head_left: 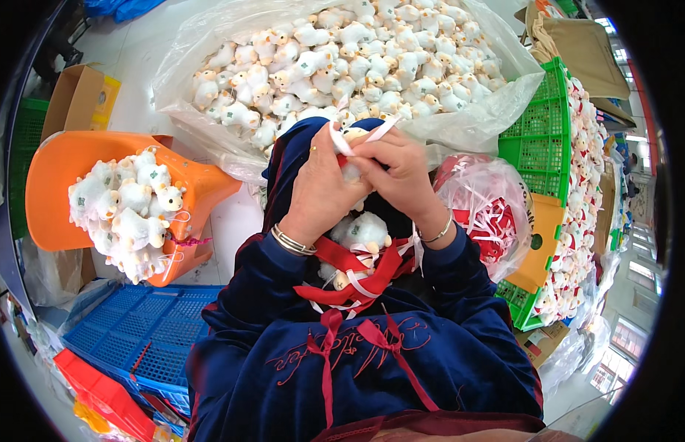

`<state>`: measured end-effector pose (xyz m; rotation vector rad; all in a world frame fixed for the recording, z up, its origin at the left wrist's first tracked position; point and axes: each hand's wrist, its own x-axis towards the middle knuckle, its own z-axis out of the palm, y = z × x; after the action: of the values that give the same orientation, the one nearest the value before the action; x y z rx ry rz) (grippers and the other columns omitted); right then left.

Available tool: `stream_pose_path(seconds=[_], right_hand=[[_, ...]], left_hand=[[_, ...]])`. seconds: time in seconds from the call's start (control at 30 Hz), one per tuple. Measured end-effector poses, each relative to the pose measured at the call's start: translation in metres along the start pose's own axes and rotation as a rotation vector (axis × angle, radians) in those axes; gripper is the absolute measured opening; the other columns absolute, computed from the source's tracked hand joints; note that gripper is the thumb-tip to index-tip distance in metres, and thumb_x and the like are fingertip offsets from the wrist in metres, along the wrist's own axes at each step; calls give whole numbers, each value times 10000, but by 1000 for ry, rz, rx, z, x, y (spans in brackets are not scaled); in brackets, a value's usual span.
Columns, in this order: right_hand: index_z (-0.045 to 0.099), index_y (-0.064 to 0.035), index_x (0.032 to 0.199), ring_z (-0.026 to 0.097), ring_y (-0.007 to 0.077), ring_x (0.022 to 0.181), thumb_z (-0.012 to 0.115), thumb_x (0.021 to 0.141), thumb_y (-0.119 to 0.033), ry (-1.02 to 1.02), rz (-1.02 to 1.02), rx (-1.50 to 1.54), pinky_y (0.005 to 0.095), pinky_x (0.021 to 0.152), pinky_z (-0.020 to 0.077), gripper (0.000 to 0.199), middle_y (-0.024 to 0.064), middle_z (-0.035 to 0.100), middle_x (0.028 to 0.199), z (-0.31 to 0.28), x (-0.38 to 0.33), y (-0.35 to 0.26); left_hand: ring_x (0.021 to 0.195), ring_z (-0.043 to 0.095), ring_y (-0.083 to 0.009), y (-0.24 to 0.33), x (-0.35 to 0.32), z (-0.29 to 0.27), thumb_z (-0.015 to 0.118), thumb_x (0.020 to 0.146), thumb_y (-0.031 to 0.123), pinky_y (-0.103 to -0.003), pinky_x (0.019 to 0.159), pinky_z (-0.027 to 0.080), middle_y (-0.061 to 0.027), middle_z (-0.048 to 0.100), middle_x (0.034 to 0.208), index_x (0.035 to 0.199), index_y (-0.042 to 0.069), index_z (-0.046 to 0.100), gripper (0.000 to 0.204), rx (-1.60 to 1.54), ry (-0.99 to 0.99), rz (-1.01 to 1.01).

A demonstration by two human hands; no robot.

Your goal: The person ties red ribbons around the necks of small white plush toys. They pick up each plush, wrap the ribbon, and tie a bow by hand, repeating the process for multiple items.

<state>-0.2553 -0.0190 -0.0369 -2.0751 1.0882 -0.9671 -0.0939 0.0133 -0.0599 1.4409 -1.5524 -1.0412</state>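
Observation:
Above my lap, my left hand (324, 180) and my right hand (401, 173) meet with fingers closed in a pinch. Each holds an end of a white ribbon (340, 140), at the neck of a small white plush animal (352, 173). Much of that plush is hidden behind my fingers. A bit of red cloth shows between my thumbs. Below my hands, another white plush (361, 230) lies in my lap, next to red cloth strips (387, 274) with white ribbons.
A big clear plastic bag (195, 44) full of white plush animals lies ahead. At left, an orange stool (51, 191) bears more, above a blue crate (129, 324). At right are a bag of red pieces (497, 228) and green crates (534, 147) beside plush in red.

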Motion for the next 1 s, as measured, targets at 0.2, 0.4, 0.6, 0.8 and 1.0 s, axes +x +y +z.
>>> stream_pose_path(seconds=[0.2,0.4,0.6,0.8,1.0], right_hand=[[755,-26,958,664,248,922,757,846,-61,-9,95,36,343,800,523,118,77,730,914,1,0,-1],[754,-10,1002,651,143,813,744,921,-106,50,320,241,271,723,507,125,73,724,897,-2,-13,7],[729,6,1028,640,119,875,709,953,-83,120,380,441,258,740,505,118,36,671,990,8,-13,18],[691,21,1058,627,125,1050,681,947,-1,189,437,679,262,847,531,113,56,597,1156,18,-27,26],[667,47,1081,654,154,1042,700,902,60,278,342,567,288,916,571,182,83,600,1163,30,-33,13]], left_hand=[[1138,640,-438,3,-2,-3,775,849,311,-464,838,561,-269,588,1290,1411,-33,413,752,23,-53,-39],[950,608,-278,6,-5,5,749,861,116,-375,871,520,-151,591,1168,1189,20,612,368,237,328,301],[763,640,-163,-14,0,10,711,889,15,-284,663,518,-84,646,937,1041,5,650,163,-199,217,75],[817,657,-142,-15,-1,1,752,882,37,-259,664,541,-81,663,998,983,-17,684,134,-196,205,21],[889,638,-130,-12,-2,-4,748,887,45,-256,752,537,-75,652,1038,940,-37,690,113,-185,163,-6]])
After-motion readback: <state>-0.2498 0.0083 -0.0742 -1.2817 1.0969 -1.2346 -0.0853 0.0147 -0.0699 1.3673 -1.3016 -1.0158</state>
